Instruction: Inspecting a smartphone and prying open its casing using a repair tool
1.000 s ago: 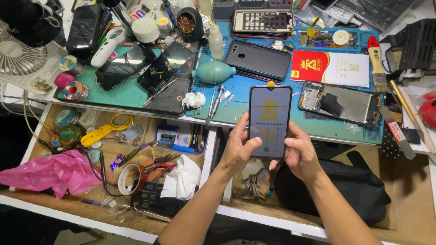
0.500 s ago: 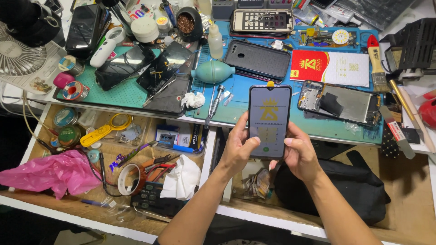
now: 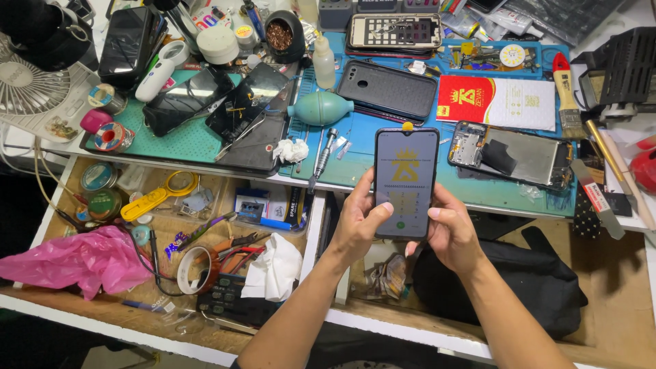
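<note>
Both the left hand (image 3: pixel 365 222) and right hand (image 3: pixel 447 229) grip a phone (image 3: pixel 406 181); thumbs pressing could tip it onto the open drawer (image 3: pixel 311 236) below.

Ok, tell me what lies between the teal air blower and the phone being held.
In the head view, a metal screwdriver lies on the blue mat between the teal blower and the held phone.

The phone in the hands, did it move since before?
No. The phone sits in the same spot, its top edge just below the dark phone lying on the blue mat.
</note>
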